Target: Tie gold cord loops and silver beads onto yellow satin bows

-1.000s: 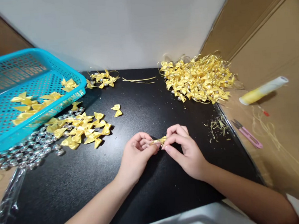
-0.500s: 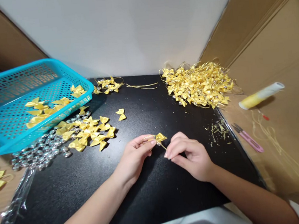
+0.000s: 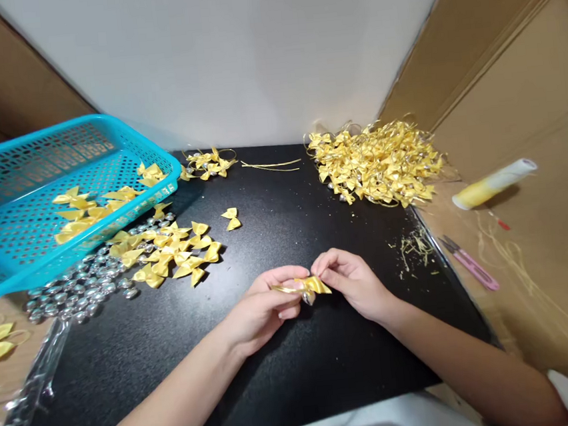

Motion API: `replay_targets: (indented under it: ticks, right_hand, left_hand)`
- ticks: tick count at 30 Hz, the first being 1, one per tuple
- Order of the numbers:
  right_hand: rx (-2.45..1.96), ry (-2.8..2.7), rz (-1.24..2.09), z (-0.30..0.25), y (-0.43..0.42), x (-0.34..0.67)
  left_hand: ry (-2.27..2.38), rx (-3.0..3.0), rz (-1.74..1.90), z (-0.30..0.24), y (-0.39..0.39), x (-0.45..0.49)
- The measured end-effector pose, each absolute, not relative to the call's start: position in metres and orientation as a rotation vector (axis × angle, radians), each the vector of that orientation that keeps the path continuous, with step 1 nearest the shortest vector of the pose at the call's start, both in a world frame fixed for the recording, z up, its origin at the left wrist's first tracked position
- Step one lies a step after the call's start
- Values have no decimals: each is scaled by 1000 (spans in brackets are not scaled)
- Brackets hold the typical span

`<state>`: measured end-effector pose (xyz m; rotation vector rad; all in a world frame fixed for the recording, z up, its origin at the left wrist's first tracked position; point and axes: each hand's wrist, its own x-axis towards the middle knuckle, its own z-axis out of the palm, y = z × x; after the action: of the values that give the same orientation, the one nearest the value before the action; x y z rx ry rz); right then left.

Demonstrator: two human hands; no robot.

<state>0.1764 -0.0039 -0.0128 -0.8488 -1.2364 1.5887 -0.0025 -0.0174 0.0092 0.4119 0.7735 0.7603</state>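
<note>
Through the head view, the left hand (image 3: 261, 312) pinches a bow (image 3: 318, 285) over the worktop (image 3: 300, 385), its bead (image 3: 309, 298) hanging below; the bow lies crosswise, just right of those fingers, reaching toward the right hand (image 3: 353, 281) (bunched close; whether gripping, I can't tell).

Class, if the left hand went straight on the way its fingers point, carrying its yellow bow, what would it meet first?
Probably the right hand, whose fingertips are close beside the yellow bow; whether they touch it is unclear.
</note>
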Motion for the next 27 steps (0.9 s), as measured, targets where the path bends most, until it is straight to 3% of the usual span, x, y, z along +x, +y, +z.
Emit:
replay_targets:
  ticks: [6, 16, 22, 27]
  right_hand:
    - [-878, -1072, 1665, -16, -6, 172]
    - [-906, -917, 1580, -6, -13, 172]
    - [-861, -1228, 1150, 6, -14, 188]
    - [-758, -1900, 378, 19, -12, 197]
  left_hand:
    - [758, 603, 499, 7, -22, -3]
    - [704, 870, 528, 12, -18, -3]
    - [805, 577, 653, 9, -16, 1]
    - [801, 422, 753, 11, -14, 3]
